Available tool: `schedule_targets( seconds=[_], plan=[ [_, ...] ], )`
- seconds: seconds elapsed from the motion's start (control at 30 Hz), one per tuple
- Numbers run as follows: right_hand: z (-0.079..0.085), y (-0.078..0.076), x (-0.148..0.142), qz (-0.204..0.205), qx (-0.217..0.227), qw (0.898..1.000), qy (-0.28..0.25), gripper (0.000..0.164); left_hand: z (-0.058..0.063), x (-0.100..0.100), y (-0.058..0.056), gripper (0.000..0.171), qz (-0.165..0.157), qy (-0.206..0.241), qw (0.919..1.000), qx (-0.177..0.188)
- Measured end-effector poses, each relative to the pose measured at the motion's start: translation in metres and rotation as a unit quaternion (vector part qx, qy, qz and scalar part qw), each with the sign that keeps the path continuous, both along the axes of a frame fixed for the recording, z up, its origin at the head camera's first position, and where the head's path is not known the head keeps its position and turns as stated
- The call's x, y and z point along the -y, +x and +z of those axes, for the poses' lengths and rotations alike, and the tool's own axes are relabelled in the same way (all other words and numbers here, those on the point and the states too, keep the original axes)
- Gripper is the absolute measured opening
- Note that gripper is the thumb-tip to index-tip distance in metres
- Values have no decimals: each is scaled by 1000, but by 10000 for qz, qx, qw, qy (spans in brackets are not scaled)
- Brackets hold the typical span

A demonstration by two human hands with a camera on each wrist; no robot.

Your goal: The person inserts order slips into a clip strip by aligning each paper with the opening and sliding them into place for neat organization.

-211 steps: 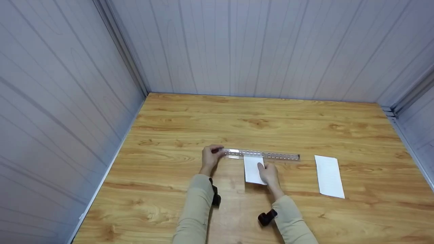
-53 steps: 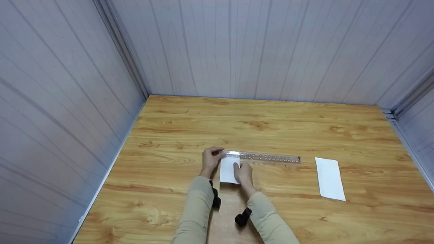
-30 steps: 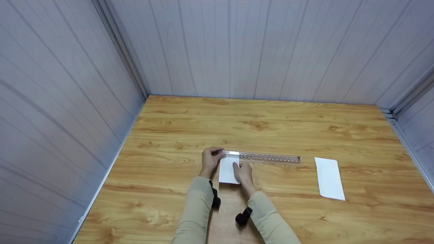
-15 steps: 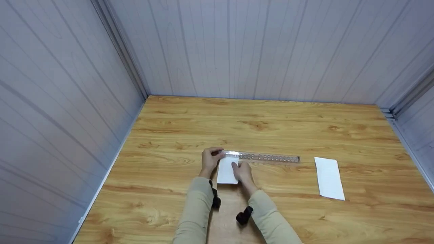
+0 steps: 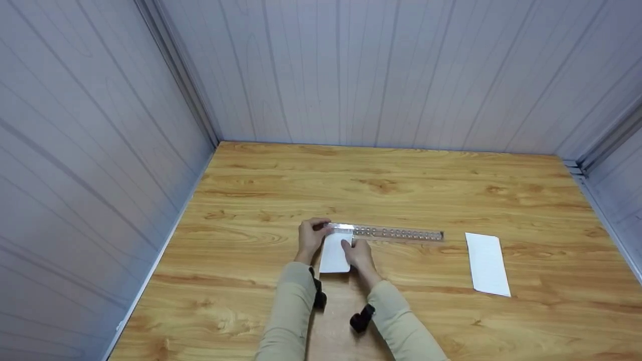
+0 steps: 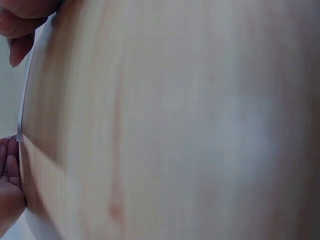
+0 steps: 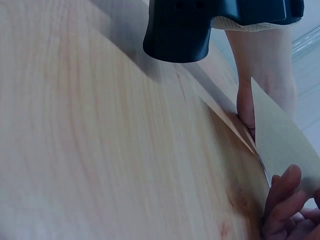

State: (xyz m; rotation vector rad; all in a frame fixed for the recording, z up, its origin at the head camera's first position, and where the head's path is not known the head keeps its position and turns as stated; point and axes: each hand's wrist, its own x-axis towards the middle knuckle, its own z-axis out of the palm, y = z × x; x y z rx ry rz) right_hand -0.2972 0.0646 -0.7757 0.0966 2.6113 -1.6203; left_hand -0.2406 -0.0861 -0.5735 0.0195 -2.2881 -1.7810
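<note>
A clear plastic ruler (image 5: 401, 233) lies across the wooden table in the head view. My left hand (image 5: 310, 236) grips the ruler's left end between thumb and fingers. A small white sheet of paper (image 5: 334, 256) has its far edge at the ruler's left part, close to my left fingertips. My right hand (image 5: 360, 254) pinches the paper's right side, thumb on top. In the right wrist view the paper (image 7: 280, 125) slants up off the table, with curled right-hand fingers (image 7: 287, 200) beneath it. Only some fingers of my left hand (image 6: 22, 25) show in the left wrist view.
Another white paper strip (image 5: 487, 264) lies flat on the wooden table (image 5: 381, 185), right of the ruler. Pale panel walls (image 5: 321, 70) stand behind and at both sides. A black wrist camera (image 5: 362, 319) sits on the right sleeve.
Over seven seconds my right hand has slid the paper left along the ruler to its left end. In the last second its near edge swung slightly left. My left hand stays put.
</note>
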Motion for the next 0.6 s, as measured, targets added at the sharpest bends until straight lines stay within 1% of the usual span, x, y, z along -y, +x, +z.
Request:
schedule_targets(
  seconds=[0.03,0.07,0.17,0.23,0.27,0.3,0.4,0.43,0.5,0.6],
  plan=[
    [26,12,0,50,6,10000,22,44,0,0,0,17,-5,-13,10000,6],
    [43,19,0,99,101,9999,52,43,1,0,0,17,2,-21,10000,23],
    [88,40,1,363,-317,9986,-200,40,0,0,0,17,11,-23,10000,41],
    [130,57,3,477,-75,9982,-360,39,0,0,-1,17,26,-33,10000,13],
    [132,57,5,484,2,9979,-427,40,0,0,-1,17,37,-14,10000,15],
    [148,65,6,451,37,9980,-450,37,-1,0,-1,17,36,-5,10000,-4],
    [205,89,11,314,636,9971,-273,32,-1,0,-1,18,52,9,10000,-25],
    [217,94,11,325,685,9968,-240,30,-1,0,-1,18,50,21,10000,-20],
    [231,101,9,367,834,9957,-138,29,-1,0,-1,18,44,17,10000,-30],
    [236,104,3,509,940,9943,-38,31,-1,-1,-1,17,35,-8,10000,9]
  ],
)
